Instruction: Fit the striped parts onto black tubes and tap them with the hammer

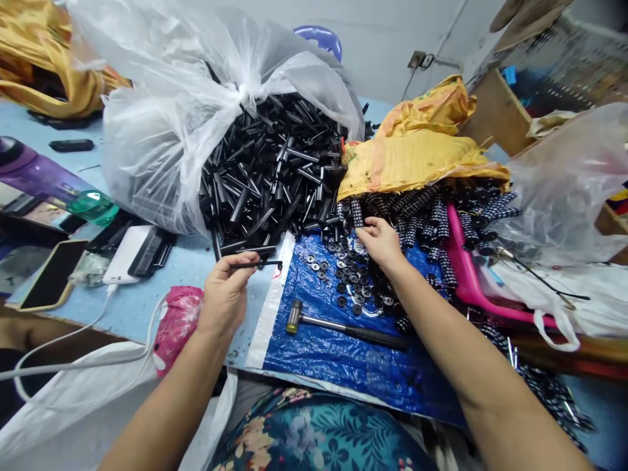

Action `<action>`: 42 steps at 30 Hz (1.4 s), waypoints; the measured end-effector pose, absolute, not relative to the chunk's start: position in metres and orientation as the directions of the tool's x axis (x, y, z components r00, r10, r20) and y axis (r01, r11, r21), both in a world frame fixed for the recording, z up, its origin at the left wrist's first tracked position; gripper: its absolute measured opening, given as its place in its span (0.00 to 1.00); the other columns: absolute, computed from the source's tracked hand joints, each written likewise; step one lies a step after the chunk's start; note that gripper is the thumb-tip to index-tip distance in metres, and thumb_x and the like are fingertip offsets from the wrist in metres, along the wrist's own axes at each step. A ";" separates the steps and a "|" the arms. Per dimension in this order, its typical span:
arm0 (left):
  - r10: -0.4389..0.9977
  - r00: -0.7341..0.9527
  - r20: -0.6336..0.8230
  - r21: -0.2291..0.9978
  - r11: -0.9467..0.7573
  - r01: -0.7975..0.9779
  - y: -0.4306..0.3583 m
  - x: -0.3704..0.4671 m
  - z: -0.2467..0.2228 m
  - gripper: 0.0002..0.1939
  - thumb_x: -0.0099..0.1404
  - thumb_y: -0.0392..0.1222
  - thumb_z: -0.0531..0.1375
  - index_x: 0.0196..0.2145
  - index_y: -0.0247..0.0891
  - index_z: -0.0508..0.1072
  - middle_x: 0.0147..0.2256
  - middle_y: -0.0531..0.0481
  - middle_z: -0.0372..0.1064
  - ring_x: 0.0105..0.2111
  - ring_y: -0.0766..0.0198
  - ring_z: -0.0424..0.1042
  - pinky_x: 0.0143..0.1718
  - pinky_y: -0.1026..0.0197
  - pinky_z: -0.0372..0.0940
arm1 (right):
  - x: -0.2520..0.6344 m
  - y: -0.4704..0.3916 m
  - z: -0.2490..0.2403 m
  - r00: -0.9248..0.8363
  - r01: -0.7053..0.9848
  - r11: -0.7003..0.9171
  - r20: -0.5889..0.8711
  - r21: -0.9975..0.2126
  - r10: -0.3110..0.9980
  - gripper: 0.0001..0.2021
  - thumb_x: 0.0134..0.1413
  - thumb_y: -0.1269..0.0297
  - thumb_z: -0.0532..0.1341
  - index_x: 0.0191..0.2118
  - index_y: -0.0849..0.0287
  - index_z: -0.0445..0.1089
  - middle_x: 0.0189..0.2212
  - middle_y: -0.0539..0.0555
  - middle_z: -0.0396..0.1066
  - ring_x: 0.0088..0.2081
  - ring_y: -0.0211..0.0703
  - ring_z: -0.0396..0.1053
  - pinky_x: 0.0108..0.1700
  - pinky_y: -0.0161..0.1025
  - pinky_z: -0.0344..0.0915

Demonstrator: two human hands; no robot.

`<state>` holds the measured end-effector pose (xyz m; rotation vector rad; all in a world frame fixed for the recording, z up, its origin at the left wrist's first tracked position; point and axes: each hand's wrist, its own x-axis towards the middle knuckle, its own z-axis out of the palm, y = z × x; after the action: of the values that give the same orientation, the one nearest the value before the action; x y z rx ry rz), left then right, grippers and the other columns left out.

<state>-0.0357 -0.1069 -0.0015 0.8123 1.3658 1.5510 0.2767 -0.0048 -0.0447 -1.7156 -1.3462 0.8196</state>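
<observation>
Left hand [224, 291] pinching black rod [267, 263].
Right hand [381, 245] half-curled at checkered pieces [356, 212], hold unclear; I should steady the rod.

Relative to the rubber-and-metal hammer [343, 327], the blue plastic sheet [314, 366] offers flat passage below its handle and left of its head. Small black discs [356, 281] clutter the space above, with heaped black plastic pieces [265, 190] beyond; a pink tray rim [466, 275] stands to the right.
</observation>
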 end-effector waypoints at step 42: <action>0.971 0.067 -0.230 0.968 0.235 -0.083 -0.183 0.061 -0.001 0.24 0.71 0.60 0.53 0.36 0.35 0.74 0.26 0.53 0.66 0.25 0.70 0.60 0.30 0.64 0.59 | 0.231 -0.189 -0.016 -0.400 0.449 0.734 0.620 -0.509 0.675 0.47 0.54 0.61 0.70 0.73 0.60 0.45 0.67 0.66 0.55 0.66 0.58 0.59 0.63 0.55 0.67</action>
<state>0.0607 -0.1826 -0.0006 0.9976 1.2041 1.0373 0.2313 -0.1886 -0.0161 -0.8486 -2.0619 0.3283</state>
